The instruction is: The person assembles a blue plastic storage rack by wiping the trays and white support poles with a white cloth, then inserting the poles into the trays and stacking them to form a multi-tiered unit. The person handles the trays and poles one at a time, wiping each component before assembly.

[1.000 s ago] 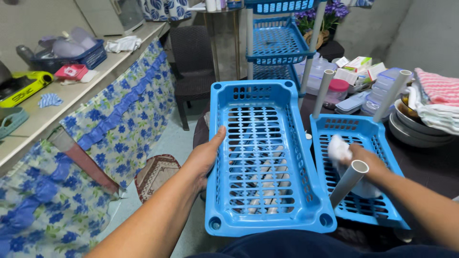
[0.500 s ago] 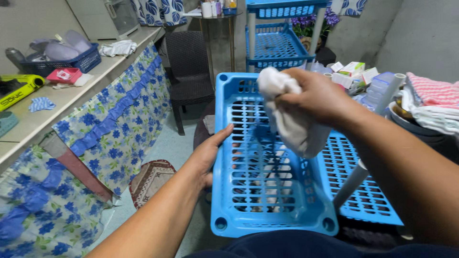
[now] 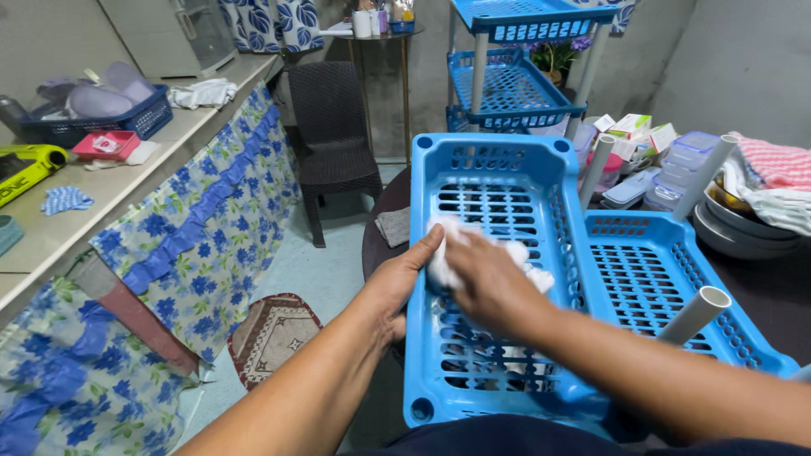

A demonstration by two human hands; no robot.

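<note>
A blue slotted plastic tray (image 3: 498, 181) lies lengthwise in front of me, resting on my lap. My left hand (image 3: 397, 283) grips its left rim, thumb pointing along the edge. Inside the tray, near the left wall, my right hand (image 3: 481, 283) presses a white cloth (image 3: 528, 262) flat against the slotted floor. A second blue tray (image 3: 650, 279) sits to the right, with grey plastic tubes (image 3: 697, 312) standing in its corners.
A blue tiered rack (image 3: 515, 80) stands behind. Boxes, plastic containers (image 3: 684, 160), bowls and folded towels (image 3: 777, 177) crowd the dark table at right. A dark wicker chair (image 3: 334, 127) and a counter with a floral curtain (image 3: 194, 219) are at left.
My right hand lifted the cloth out of the right tray, carried it over, and now presses it down inside the left tray. My left hand kept its hold on the rim.
</note>
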